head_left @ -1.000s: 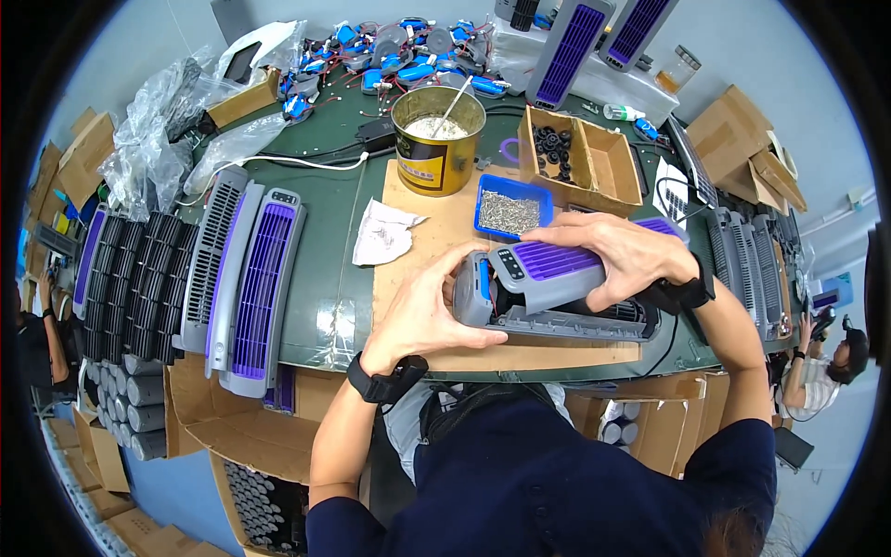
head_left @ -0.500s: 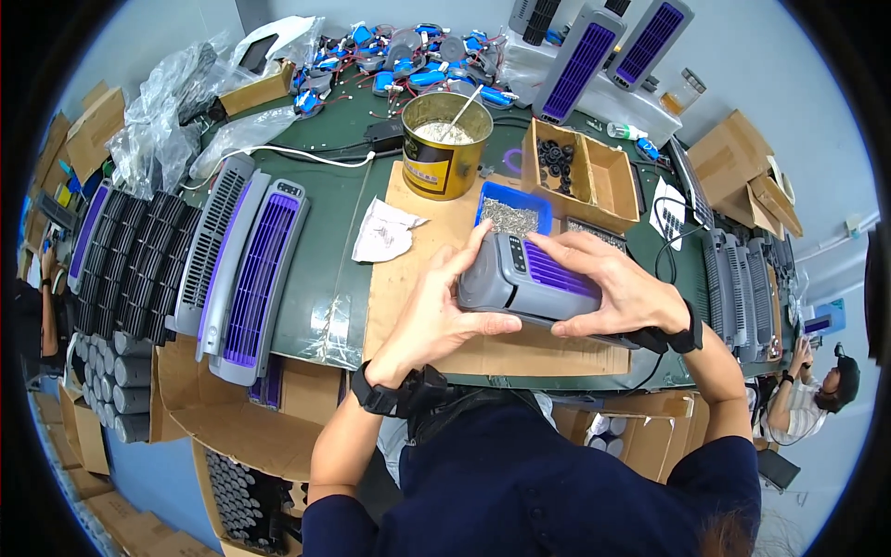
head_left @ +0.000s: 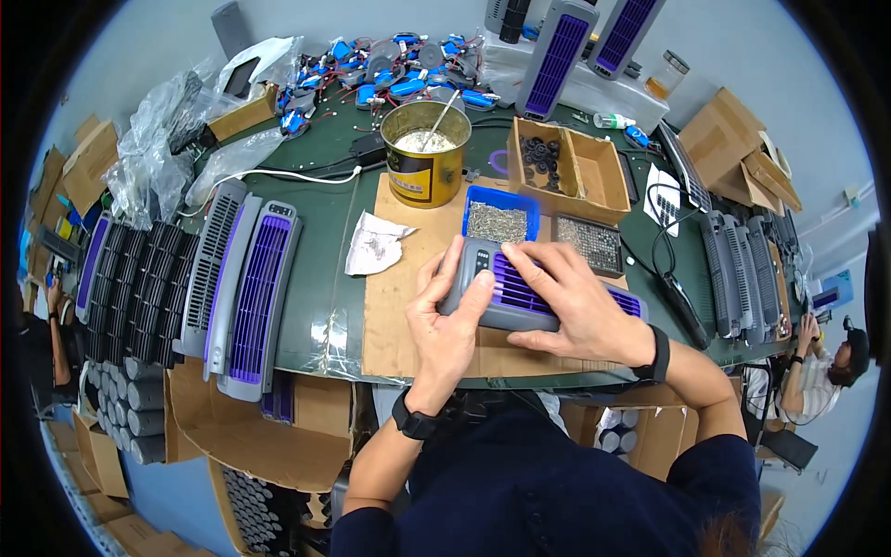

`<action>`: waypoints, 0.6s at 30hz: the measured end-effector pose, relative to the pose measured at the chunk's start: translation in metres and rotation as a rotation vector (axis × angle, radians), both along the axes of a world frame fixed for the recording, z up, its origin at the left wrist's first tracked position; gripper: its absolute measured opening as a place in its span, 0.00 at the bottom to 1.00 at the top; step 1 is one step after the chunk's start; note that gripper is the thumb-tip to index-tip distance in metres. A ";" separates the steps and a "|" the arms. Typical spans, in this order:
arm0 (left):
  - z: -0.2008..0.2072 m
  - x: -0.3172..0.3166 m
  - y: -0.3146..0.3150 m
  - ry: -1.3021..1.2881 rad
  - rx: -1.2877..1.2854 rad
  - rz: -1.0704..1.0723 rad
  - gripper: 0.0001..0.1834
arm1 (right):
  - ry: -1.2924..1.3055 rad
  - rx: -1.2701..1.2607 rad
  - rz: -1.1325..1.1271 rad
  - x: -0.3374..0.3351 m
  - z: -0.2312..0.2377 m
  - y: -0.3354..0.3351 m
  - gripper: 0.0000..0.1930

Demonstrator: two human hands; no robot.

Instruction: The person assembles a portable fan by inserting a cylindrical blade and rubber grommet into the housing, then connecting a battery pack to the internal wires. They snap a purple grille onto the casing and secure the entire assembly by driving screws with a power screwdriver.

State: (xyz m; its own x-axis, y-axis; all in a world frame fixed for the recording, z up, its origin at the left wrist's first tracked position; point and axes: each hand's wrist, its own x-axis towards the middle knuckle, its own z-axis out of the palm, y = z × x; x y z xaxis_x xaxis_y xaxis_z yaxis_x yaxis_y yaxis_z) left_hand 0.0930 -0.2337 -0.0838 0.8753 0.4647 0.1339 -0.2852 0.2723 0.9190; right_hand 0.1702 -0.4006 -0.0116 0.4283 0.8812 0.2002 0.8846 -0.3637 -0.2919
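Clear plastic bags (head_left: pixel 153 162) heaped at table's (head_left: pixel 318 278) far left corner. Blue wired parts (head_left: pixel 408 87) strewn along far edge. Lidded clear jar (head_left: pixel 665 78) near far right corner.

The left hand (head_left: pixel 444 325) holds the left end of a long gray and purple case (head_left: pixel 509 293). The right hand (head_left: pixel 589 320) holds its middle, thumb on the near side. Farther off sit a blue tray (head_left: pixel 502 196) of little silver bits and, to its left, a big gold can (head_left: pixel 427 176).

The purple-grilled cover (head_left: pixel 512 291) has come down flat.
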 end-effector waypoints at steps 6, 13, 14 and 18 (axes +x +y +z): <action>-0.014 -0.011 0.026 -0.109 -0.008 -0.044 0.31 | 0.207 -0.032 0.053 0.017 -0.010 -0.039 0.61; -0.022 -0.013 0.046 -0.405 0.009 -0.105 0.21 | 0.757 -0.079 -0.024 0.044 -0.040 -0.105 0.55; -0.020 -0.013 0.045 -0.382 -0.011 -0.087 0.18 | 0.786 -0.080 -0.058 0.042 -0.040 -0.102 0.53; -0.012 -0.015 0.048 -0.456 0.028 -0.092 0.18 | 0.691 -0.024 -0.050 0.034 -0.039 -0.095 0.50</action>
